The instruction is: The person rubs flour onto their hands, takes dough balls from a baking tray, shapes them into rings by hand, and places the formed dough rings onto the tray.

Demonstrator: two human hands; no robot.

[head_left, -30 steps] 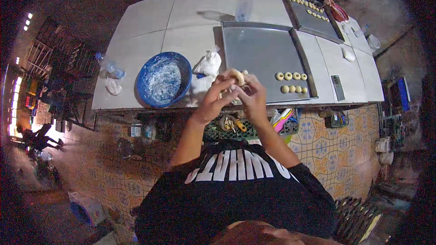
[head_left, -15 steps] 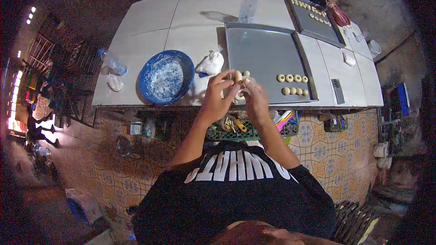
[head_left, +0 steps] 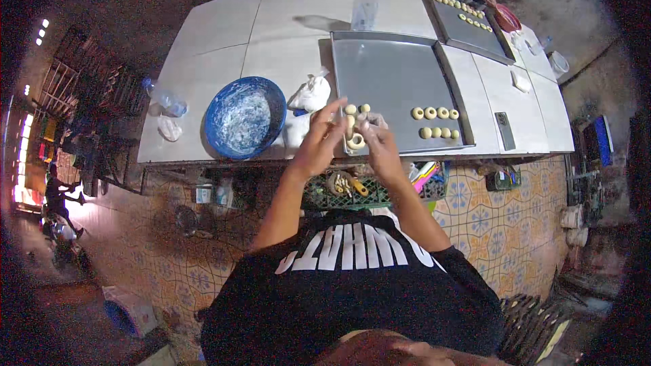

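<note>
Metal tray (head_left: 380, 81) holds 8 dough rings (head_left: 435, 123)

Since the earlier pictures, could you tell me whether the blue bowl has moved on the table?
No. The blue bowl sits left of the metal tray, beside the white bag, as before; only the camera shifted.
</note>
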